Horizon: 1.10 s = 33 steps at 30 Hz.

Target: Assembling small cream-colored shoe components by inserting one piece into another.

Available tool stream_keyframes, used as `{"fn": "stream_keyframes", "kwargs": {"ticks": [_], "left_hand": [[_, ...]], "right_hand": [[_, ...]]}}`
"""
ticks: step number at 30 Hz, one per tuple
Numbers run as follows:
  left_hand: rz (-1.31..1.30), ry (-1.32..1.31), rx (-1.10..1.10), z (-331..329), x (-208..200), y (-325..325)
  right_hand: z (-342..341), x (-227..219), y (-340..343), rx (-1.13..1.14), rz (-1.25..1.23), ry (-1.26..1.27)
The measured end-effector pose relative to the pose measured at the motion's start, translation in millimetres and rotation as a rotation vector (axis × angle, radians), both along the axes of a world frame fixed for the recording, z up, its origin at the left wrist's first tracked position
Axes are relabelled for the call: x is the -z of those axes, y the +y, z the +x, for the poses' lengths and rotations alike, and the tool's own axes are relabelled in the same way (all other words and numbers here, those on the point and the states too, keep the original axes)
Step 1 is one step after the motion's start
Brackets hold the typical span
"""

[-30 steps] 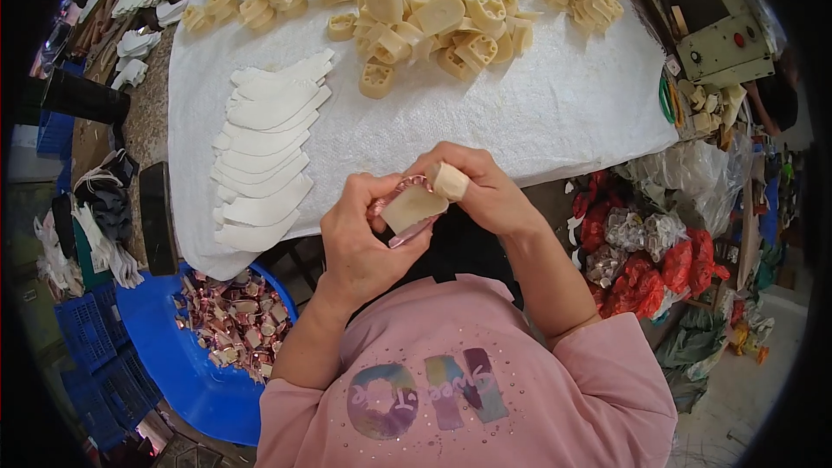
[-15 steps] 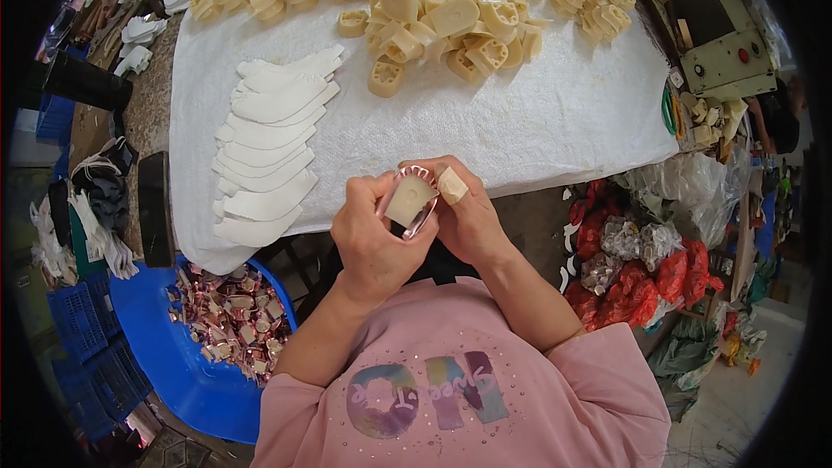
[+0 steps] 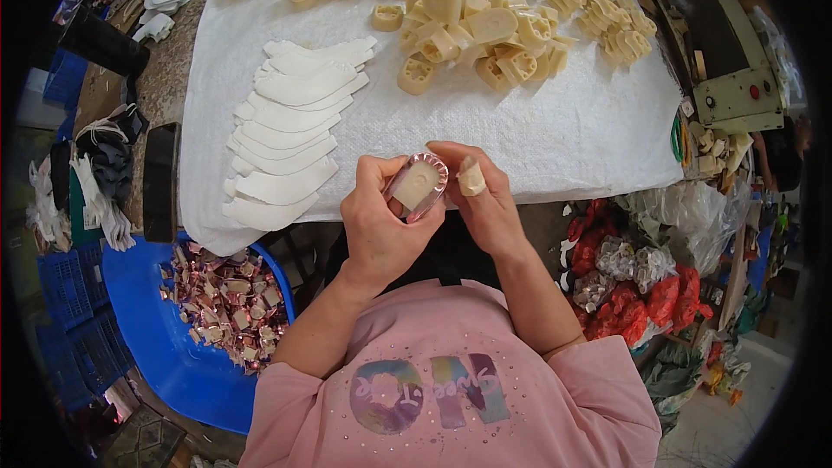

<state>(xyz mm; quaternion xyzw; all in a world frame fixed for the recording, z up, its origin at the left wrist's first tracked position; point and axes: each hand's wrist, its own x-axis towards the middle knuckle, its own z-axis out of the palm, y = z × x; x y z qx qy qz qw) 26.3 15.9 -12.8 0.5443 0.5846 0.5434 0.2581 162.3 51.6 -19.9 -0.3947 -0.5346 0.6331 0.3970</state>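
Note:
A shoe heel (image 3: 419,185) is between my two hands, just in front of the table's near edge. It has a beige face and a shiny pink covering, pleated round the rounded edge. My left hand (image 3: 379,218) is closed round its side, thumb along the rim. My right hand (image 3: 487,205) curls against the other side, its index finger at the far rim and its other fingers partly hidden. A beige wrap (image 3: 471,177) covers the right thumb, which is lifted a little off the heel. Overlapping white curved pieces (image 3: 286,134) lie to the left on the white cloth (image 3: 416,126).
Bare cream heels (image 3: 494,26) are heaped at the far side. A blue tub (image 3: 143,329) at lower left holds pink-covered heels (image 3: 232,303). A phone (image 3: 162,182) lies by the cloth's left edge. Red plastic bags (image 3: 620,308) stand at right, below a machine (image 3: 737,95).
The heel has turned in my hands, its pleated rim now tipped to the right. My right thumb has shifted slightly off the rim. The whole view has shifted a little.

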Motion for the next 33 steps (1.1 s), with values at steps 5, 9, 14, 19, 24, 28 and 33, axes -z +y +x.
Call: {"fn": "stream_keyframes", "kwargs": {"ticks": [5,9,14,19,24,28,33], "left_hand": [[-0.371,-1.050,0.451,-12.0,-5.5,-6.8],[-0.423,-0.771,0.530,-25.9,-10.6,-8.5],[-0.101,-0.113,0.254,-35.1,-7.2,-12.5],[-0.149,-0.597,0.274,-39.1,-8.2,-23.8],[-0.040,-0.142,-0.050,-78.7,-2.3,-47.8],[-0.028,0.118,-0.432,-133.5,13.3,-82.1],[-0.283,0.339,-0.881,-202.4,49.2,-157.2]], "right_hand": [[4.5,-0.8,11.9,-0.273,0.303,0.096],[-0.9,-6.2,6.0,-0.268,0.249,0.067],[-8.8,-13.1,10.2,-0.234,0.536,-0.260],[-21.2,-23.9,10.7,-0.270,0.660,-0.409],[-47.1,-18.3,22.0,-0.363,0.600,-0.215],[-69.2,-11.9,22.6,-0.369,0.760,-0.448],[-95.9,-14.0,17.7,-0.402,0.878,-0.535]]}}
